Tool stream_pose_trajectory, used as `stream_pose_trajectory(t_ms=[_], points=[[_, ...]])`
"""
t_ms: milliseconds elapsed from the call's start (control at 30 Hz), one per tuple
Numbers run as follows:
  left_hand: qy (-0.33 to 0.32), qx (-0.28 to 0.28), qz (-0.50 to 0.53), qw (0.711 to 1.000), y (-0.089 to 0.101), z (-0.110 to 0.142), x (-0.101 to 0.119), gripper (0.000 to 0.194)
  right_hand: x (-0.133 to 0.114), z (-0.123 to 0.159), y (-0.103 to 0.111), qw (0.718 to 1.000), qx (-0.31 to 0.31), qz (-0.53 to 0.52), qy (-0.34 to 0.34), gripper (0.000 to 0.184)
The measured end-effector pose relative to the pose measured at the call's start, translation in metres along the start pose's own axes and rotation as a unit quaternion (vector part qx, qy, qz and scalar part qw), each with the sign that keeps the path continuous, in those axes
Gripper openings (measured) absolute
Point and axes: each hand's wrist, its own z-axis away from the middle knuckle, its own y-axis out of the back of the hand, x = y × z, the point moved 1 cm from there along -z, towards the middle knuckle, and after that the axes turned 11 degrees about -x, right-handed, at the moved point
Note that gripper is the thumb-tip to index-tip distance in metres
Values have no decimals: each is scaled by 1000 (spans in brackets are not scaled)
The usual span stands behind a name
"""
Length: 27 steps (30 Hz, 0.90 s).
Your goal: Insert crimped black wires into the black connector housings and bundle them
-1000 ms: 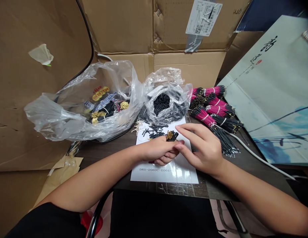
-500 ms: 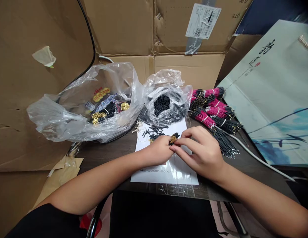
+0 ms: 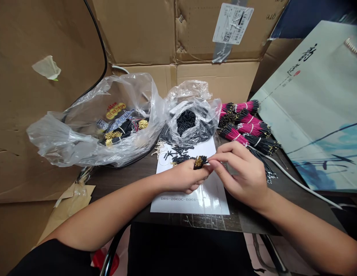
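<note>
Gold-tipped black wire bundle (image 3: pixel 200 162) clamped in our left hand (image 3: pixel 185 177); our right hand (image 3: pixel 241 176) pinches in just beside it, though whether it grips anything we cannot tell

The left plastic bag (image 3: pixel 80 142) and the right plastic bag (image 3: pixel 192 122) are blocking the upper middle of the frame, pink-sleeved wire bundles (image 3: pixel 241 124) are crowding the right, and dark tabletop (image 3: pixel 123 184) is offering passage left of the paper sheet (image 3: pixel 190 201).

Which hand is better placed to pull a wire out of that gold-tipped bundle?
Probably the right hand: its fingertips are at the end of the bundle, while the left hand is occupied holding it.
</note>
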Motion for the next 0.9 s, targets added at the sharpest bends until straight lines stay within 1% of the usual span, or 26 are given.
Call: stream_pose_trajectory(t_ms=[67,100,133,200,433,633,800,900], points=[[29,-108,80,990,0,1,1,50,1,-2,3,1000,12,-6,-4,12],[39,-146,98,984,0,2,2,52,1,-3,4,1000,10,-10,-3,11],[45,-170,105,979,0,3,2,53,2,-3,4,1000,5,-14,-1,10],[48,-194,108,974,1,4,3,52,2,-4,3,1000,-7,-24,2,9],[71,-214,101,969,0,5,1,52,3,-5,0,998,-29,-54,-1,9],[73,-214,102,969,1,6,1,52,3,-7,1,993,-49,-104,-21,6],[75,-215,102,969,1,5,0,53,4,-6,1,996,-37,-75,-11,8],[82,-216,101,968,1,5,0,54,4,-5,-1,997,-47,-67,1,8]])
